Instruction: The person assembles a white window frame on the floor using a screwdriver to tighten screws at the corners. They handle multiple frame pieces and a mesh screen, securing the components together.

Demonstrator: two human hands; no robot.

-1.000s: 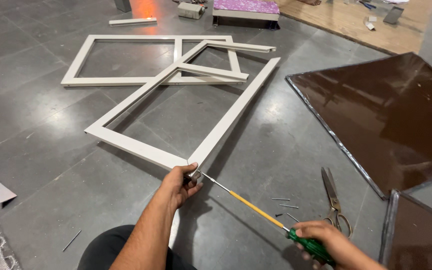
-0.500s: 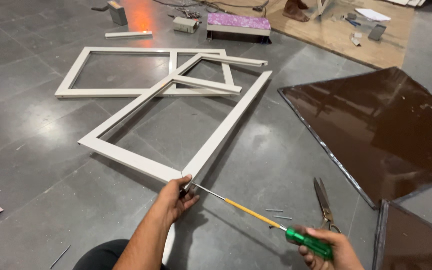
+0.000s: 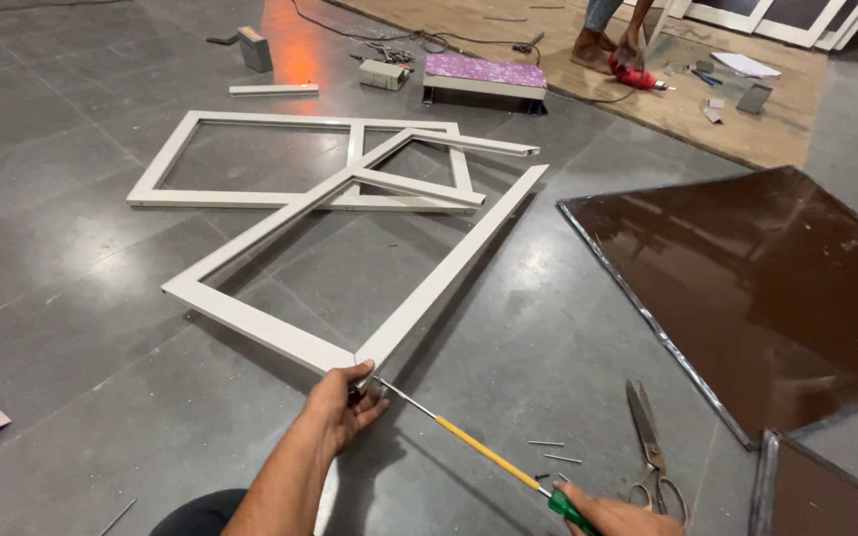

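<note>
A white metal window frame [image 3: 250,323] lies on the grey floor, its near corner just in front of me. My left hand [image 3: 340,405] grips that corner. My right hand [image 3: 620,517], at the bottom edge of the view, holds the green handle of a long screwdriver [image 3: 479,452] with a yellow shaft. The screwdriver's metal tip meets the frame corner right beside my left fingers. A second white frame [image 3: 250,199] lies partly under the first, farther away.
Scissors [image 3: 650,447] and a few loose screws [image 3: 558,452] lie on the floor right of the screwdriver. Dark brown glass panes [image 3: 747,268] lie to the right. Another person's bare feet [image 3: 603,50] and a red power tool [image 3: 636,74] are on a brown sheet far back.
The view has tilted up, so the frames and my hands sit lower in view. Both hands keep their hold; the screwdriver tip stays at the frame corner.
</note>
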